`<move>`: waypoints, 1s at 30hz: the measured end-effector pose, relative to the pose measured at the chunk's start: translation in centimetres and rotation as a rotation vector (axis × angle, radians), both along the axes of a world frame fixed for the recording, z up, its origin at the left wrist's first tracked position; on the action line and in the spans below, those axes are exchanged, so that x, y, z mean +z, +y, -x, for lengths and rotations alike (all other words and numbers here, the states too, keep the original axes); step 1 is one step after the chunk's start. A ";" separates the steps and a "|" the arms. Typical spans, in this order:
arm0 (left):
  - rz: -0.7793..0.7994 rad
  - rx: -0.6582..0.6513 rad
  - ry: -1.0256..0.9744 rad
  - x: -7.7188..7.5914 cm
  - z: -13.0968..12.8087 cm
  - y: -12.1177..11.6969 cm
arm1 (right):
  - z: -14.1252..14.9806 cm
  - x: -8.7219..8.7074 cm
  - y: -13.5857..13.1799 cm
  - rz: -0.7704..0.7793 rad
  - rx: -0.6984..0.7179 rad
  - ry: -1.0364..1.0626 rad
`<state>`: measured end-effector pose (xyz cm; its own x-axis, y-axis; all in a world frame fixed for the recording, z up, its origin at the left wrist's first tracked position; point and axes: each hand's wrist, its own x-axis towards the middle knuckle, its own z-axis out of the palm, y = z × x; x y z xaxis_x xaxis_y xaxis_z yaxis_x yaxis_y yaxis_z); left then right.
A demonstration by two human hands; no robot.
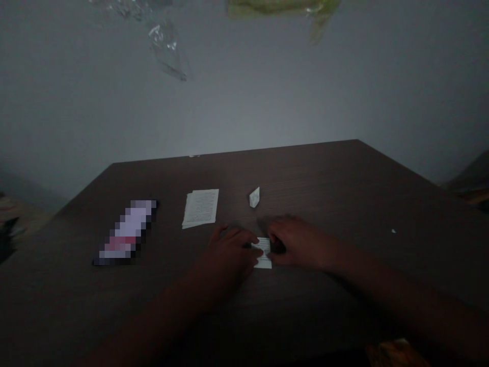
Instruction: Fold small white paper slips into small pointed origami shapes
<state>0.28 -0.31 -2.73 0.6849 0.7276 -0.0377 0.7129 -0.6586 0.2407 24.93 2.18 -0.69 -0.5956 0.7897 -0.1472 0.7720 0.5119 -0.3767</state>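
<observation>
A small piece of printed paper (pixel 263 262) lies on the dark wooden table, between my two hands. My left hand (pixel 233 251) comes over its left side, with curled fingers and the thumb pressing on the paper. At the right edge, my right hand (pixel 296 242) holds it with bent index finger and thumb. The fingers cover part of the sheet, so its folds are hard to make out in the dim light. Just beyond the hands sits a small folded paper piece (pixel 254 197), pointed at its top. A stack of printed paper sheets (pixel 201 207) lies to the left of it.
A phone (pixel 128 232) with a blurred-out screen rests at the left of the table (pixel 317 178). A tiny white scrap (pixel 393 231) lies at the right. Behind the table rises a pale wall (pixel 244 92), with clear plastic (pixel 168 48) hanging at its upper left.
</observation>
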 end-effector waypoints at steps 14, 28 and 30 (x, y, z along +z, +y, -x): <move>-0.026 -0.015 -0.019 -0.6 0.2 0.1 | 0.1 -0.1 -0.5 0.067 0.006 0.086; 0.012 0.004 0.003 1.9 -0.9 -0.4 | -0.2 -2.1 1.9 -0.032 -0.153 0.133; 0.016 0.006 0.008 1.8 -1.0 -0.2 | -0.1 -2.1 1.9 -0.039 -0.162 0.124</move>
